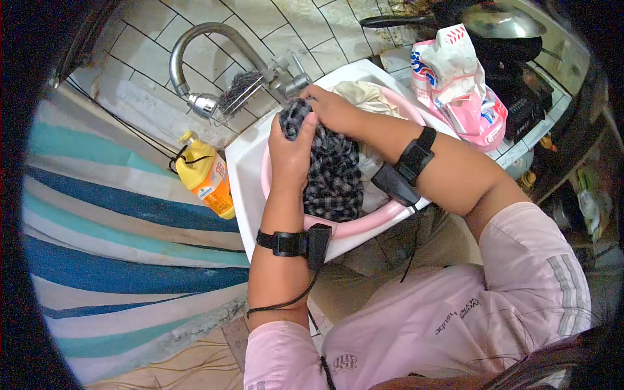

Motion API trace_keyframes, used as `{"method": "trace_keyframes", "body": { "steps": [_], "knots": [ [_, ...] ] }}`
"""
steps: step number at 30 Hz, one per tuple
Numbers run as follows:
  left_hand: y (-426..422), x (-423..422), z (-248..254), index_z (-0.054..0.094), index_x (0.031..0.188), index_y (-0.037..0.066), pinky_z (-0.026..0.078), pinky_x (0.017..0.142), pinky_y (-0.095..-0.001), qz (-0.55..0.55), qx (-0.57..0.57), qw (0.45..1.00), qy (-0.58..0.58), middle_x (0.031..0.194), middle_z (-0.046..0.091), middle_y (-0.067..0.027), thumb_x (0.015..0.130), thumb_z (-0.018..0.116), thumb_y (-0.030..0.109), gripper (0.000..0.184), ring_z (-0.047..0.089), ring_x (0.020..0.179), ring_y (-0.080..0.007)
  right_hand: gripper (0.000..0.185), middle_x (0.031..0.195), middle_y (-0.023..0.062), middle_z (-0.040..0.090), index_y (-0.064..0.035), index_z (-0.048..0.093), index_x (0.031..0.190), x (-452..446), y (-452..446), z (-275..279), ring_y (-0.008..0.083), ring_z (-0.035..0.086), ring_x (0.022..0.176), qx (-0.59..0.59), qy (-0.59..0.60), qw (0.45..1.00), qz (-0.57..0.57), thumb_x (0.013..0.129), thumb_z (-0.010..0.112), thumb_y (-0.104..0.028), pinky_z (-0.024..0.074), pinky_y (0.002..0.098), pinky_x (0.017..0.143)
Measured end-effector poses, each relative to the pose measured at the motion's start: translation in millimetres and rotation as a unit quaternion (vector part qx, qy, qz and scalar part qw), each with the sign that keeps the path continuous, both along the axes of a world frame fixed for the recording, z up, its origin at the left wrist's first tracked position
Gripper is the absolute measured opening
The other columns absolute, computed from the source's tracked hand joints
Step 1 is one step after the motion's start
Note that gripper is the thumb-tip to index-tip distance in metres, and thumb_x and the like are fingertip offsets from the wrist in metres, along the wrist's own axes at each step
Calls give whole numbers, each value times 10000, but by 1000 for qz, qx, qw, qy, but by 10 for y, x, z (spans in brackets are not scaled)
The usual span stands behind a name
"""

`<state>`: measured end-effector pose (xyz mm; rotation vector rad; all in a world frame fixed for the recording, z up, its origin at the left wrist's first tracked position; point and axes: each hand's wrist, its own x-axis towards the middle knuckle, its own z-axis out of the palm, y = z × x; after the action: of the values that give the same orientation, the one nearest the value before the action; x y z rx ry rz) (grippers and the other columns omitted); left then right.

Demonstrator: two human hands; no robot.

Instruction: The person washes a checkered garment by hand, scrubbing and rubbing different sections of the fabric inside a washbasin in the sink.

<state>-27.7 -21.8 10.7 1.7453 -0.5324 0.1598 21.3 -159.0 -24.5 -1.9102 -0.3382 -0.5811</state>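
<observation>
A black-and-grey checked garment (333, 172) hangs in folds inside a pink basin (370, 223), its upper end bunched between my two hands. My left hand (290, 148) is closed around that bunched end, thumb on top. On the far side, my right hand (333, 109) grips the same cloth with bent fingers, some of them hidden. Pale cream cloth (366, 97) lies in the basin behind my right hand. The basin sits in a white sink (246, 170). Whether there is water in it I cannot make out.
A curved metal faucet (214, 29) rises behind the sink, with a wire rack (244, 94) beside it. A yellow-orange bottle (205, 175) stands at the left. To the right are a pink-and-white detergent bag (458, 91) and a pan lid (504, 23).
</observation>
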Motion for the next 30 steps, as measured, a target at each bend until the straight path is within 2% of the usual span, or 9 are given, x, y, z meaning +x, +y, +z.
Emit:
{"method": "trace_keyframes", "body": {
  "steps": [3, 6, 8, 10, 13, 17, 23, 28, 30],
  "knots": [
    [36, 156, -81, 530, 1095, -2, 455, 761, -286, 54, -59, 997, -17, 972, 603, -92, 881, 613, 251, 341, 566, 818, -145, 228, 929, 172, 598, -41, 525, 1031, 23, 16, -28, 277, 582, 896, 6, -131, 987, 95, 893, 527, -223, 445, 351, 812],
    [116, 285, -132, 506, 1123, 9, 463, 747, -290, 141, -67, 987, -33, 991, 598, -109, 916, 544, 238, 310, 583, 819, -163, 250, 1007, 172, 562, -34, 531, 1037, -410, 152, 265, 276, 547, 990, 10, 52, 996, 68, 875, 551, -223, 429, 335, 858],
    [101, 190, -89, 502, 1133, 11, 465, 766, -305, 18, -199, 971, 129, 1022, 597, -129, 945, 441, 193, 269, 590, 862, -197, 259, 976, 173, 553, -31, 539, 1022, -508, 224, 267, 303, 546, 968, -93, -199, 974, 51, 855, 579, -224, 433, 349, 835],
    [77, 109, -66, 519, 1114, 15, 461, 798, -322, 10, -233, 955, 182, 1054, 596, -136, 930, 385, 123, 252, 584, 867, -193, 257, 873, 176, 558, -33, 550, 994, -600, 240, 345, 348, 562, 860, -116, -212, 969, 51, 838, 605, -230, 450, 378, 772],
    [31, 63, -28, 547, 1131, -24, 457, 759, -314, 68, -9, 995, 68, 1002, 618, -120, 914, 393, 125, 304, 577, 822, -173, 243, 886, 198, 594, 5, 589, 937, -494, 202, 345, 376, 573, 837, -88, -133, 987, -20, 859, 580, -224, 468, 390, 726],
    [72, 35, 19, 552, 1140, -33, 431, 836, -293, 25, 77, 995, 52, 1006, 603, -123, 902, 501, 231, 359, 556, 906, -171, 276, 932, 236, 629, -35, 630, 983, -111, 78, 83, 417, 599, 869, -33, -103, 993, -52, 874, 525, -265, 484, 450, 773],
    [-28, 57, -134, 405, 1276, -5, 403, 909, -306, 42, 31, 985, -166, 1121, 570, -148, 887, 593, 290, 523, 546, 1006, -204, 257, 959, 241, 624, -49, 605, 1060, -81, -43, 23, 387, 607, 911, 30, -36, 999, 13, 891, 487, -201, 484, 433, 789],
    [18, 112, -106, 370, 1303, -1, 384, 942, -327, -1, 33, 998, -58, 1177, 552, -156, 919, 527, 218, 470, 527, 1082, -233, 300, 1046, 176, 564, 0, 513, 1088, -284, 30, 219, 220, 538, 1020, -77, -69, 994, 20, 900, 446, -225, 405, 324, 893],
    [49, 191, -125, 406, 1281, -11, 389, 939, -331, 52, 16, 997, -49, 1176, 553, -161, 924, 497, 184, 417, 531, 1079, -233, 314, 1049, 162, 544, -11, 479, 1105, -407, 107, 301, 219, 516, 1046, 77, -19, 994, 75, 885, 486, -234, 387, 316, 912]
  ]
}}
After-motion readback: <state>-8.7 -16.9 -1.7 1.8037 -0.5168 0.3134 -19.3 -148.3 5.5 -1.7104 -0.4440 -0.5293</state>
